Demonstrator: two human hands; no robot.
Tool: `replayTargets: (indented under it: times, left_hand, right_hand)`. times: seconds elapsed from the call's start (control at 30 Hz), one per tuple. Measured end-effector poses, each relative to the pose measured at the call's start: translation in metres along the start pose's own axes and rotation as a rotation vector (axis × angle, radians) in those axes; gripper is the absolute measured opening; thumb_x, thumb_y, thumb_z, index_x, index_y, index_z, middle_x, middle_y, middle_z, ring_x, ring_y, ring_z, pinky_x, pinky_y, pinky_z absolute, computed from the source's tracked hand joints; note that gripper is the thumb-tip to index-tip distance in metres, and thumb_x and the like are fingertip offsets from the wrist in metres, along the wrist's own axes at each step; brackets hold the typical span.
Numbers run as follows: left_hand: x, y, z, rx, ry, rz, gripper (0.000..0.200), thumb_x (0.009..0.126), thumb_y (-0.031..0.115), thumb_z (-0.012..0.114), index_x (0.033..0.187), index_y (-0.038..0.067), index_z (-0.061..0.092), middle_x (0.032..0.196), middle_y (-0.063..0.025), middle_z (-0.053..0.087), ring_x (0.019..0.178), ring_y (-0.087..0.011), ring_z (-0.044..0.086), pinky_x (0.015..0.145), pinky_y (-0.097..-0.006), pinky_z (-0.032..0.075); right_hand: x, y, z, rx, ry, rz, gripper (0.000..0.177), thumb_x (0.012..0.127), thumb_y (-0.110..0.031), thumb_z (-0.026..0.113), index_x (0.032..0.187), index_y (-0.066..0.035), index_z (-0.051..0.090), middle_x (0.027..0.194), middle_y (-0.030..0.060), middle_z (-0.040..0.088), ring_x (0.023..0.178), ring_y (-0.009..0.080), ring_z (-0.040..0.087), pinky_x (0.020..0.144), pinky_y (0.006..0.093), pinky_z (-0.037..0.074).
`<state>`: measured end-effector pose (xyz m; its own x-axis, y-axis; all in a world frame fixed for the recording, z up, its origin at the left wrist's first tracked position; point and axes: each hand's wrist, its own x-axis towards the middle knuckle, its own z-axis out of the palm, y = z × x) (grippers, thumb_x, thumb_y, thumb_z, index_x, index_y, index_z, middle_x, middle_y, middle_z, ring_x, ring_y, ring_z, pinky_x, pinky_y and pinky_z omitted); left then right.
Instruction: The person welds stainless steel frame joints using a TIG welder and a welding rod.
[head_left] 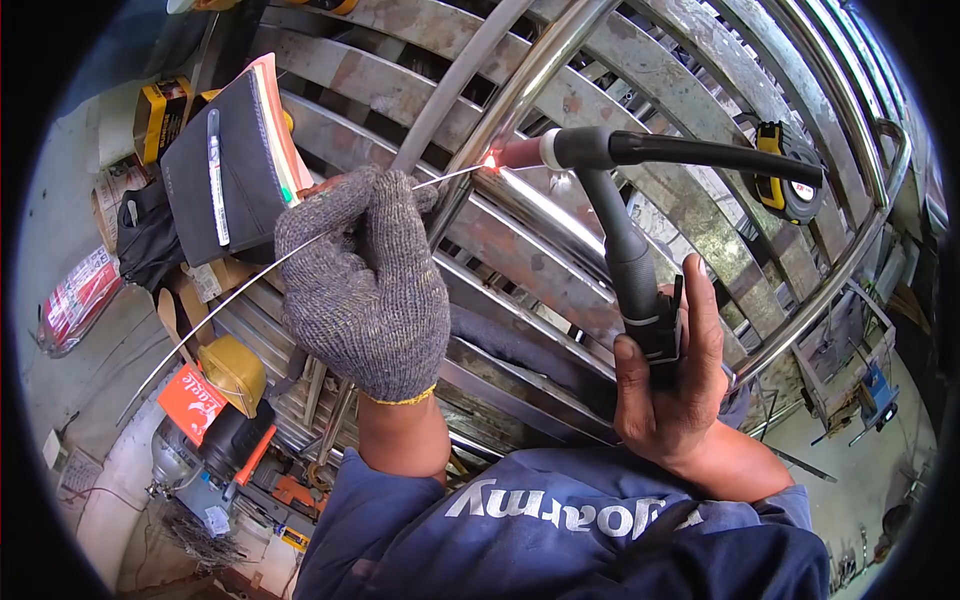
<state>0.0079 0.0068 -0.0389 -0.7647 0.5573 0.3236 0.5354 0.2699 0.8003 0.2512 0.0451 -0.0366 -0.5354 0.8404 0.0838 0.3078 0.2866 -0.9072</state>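
My left hand (pixel 365 285), in a grey knitted glove, pinches a thin filler rod (pixel 215 312). The rod's near end reaches a glowing spot (pixel 490 160) where metal tubes meet; its other end trails down to the left. In my bare right hand (pixel 675 385) is the handle of a TIG welding torch (pixel 628 250), held between thumb and fingers. The torch's reddish nozzle (pixel 520 153) points left at the glowing spot. A shiny round tube (pixel 550 208) runs beneath the torch head toward the lower right.
Flat metal slats (pixel 380 140) form the work surface. A tape measure (pixel 785 175) lies on them at the right. At the left are a dark notebook (pixel 190 165) with a pen (pixel 217 180) on it, a yellow cup-shaped thing (pixel 233 370) and a red box (pixel 192 402).
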Motion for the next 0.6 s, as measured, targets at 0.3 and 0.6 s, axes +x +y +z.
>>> replayTargets:
  times: [0.3, 0.6]
  left_hand:
    - [0.001, 0.001, 0.000, 0.026, 0.005, 0.022, 0.022, 0.092, -0.006, 0.080, 0.110, -0.007, 0.067, 0.103, -0.0133, 0.072, 0.091, -0.0161, 0.069, 0.083, -0.0291, 0.060]
    - [0.001, 0.007, -0.001, 0.009, -0.044, -0.021, 0.025, 0.092, -0.006, 0.079, 0.113, -0.008, 0.067, 0.103, -0.0132, 0.073, 0.094, -0.0178, 0.072, 0.085, -0.0305, 0.060]
  right_hand:
    - [0.006, -0.005, -0.003, -0.082, -0.065, -0.028, 0.069, 0.096, 0.005, 0.069, 0.157, 0.017, 0.037, 0.151, 0.0340, 0.056, 0.117, 0.0289, 0.071, 0.106, 0.0364, 0.052]
    - [0.006, -0.008, -0.005, -0.146, -0.098, 0.005, 0.071, 0.098, 0.006, 0.067, 0.160, 0.014, 0.034, 0.134, 0.0267, 0.066, 0.112, 0.0243, 0.071, 0.100, 0.0337, 0.052]
